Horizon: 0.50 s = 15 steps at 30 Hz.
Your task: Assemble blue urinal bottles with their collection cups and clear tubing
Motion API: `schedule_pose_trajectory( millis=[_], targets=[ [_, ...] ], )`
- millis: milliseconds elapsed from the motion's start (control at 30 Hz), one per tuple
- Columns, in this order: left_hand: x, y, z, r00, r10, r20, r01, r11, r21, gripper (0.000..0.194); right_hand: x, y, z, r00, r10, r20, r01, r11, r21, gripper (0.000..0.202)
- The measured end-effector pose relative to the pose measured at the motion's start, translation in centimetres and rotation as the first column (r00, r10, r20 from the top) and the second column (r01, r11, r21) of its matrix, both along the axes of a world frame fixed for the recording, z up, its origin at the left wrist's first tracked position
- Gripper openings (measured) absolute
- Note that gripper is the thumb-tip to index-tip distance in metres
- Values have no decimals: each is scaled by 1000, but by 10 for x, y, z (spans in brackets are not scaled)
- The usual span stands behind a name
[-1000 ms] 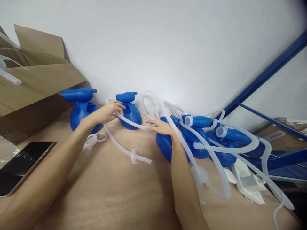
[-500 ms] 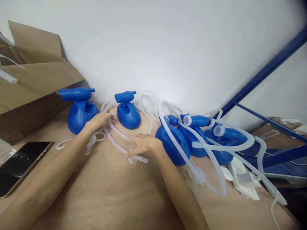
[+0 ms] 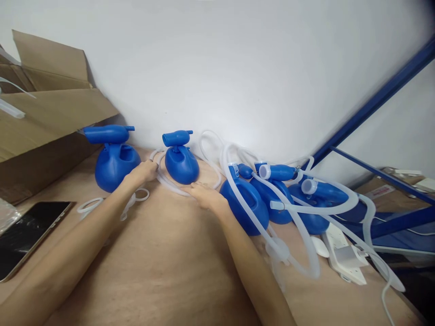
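Note:
My left hand (image 3: 143, 173) is closed around a stretch of translucent plastic tube (image 3: 173, 186) beside the handle of a blue plastic bottle (image 3: 110, 171). The tube curves in front of a second, smaller-looking blue bottle (image 3: 182, 166), which carries a blue neck piece (image 3: 176, 137) on top. In front of that bottle, my right hand (image 3: 206, 195) grips the tube's near part; its fingers partly hide the end. Another blue neck piece (image 3: 107, 134) rests on the left bottle.
On the right, several blue bottles (image 3: 243, 206) stand with long tubes (image 3: 307, 240) looped over them. A power strip (image 3: 343, 258) lies beside them. To the left are a phone (image 3: 30, 235), white rings (image 3: 89, 206) and a cardboard box (image 3: 50, 122). A blue metal frame (image 3: 377, 99) rises at right.
My right hand has moved away from me, pushing the tube back toward the middle bottle, so its loose ends no longer show. My left hand has curled and barely shifted.

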<state>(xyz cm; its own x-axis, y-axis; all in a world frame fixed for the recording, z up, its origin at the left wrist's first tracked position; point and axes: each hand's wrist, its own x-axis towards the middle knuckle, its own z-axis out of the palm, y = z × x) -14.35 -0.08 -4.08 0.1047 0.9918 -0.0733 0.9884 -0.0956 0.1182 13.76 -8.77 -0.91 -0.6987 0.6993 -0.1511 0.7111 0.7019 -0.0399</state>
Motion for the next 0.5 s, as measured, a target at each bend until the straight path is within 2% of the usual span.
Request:
schedule_pose_trajectory(
  millis=[100,233,300,400,500],
  targets=[
    [8,-3,8,1000,19,-19,-19,999,-28,54,-8,-1,-9,1000,7,-5,-7,996,93,77],
    [21,-14,31,999,-42,-12,41,998,-47,66,-17,-4,-11,999,-7,-51,16,982,190,78],
    [29,-25,46,990,-143,13,144,988,-57,65,-13,-8,-2,994,-31,-103,52,978,201,76],
    [45,-46,67,942,-329,71,333,941,-61,58,8,-16,18,970,-127,-209,164,971,171,80],
    [66,-68,80,868,-477,138,486,873,-40,58,39,-22,30,894,-300,-333,378,904,201,76]
  ],
)
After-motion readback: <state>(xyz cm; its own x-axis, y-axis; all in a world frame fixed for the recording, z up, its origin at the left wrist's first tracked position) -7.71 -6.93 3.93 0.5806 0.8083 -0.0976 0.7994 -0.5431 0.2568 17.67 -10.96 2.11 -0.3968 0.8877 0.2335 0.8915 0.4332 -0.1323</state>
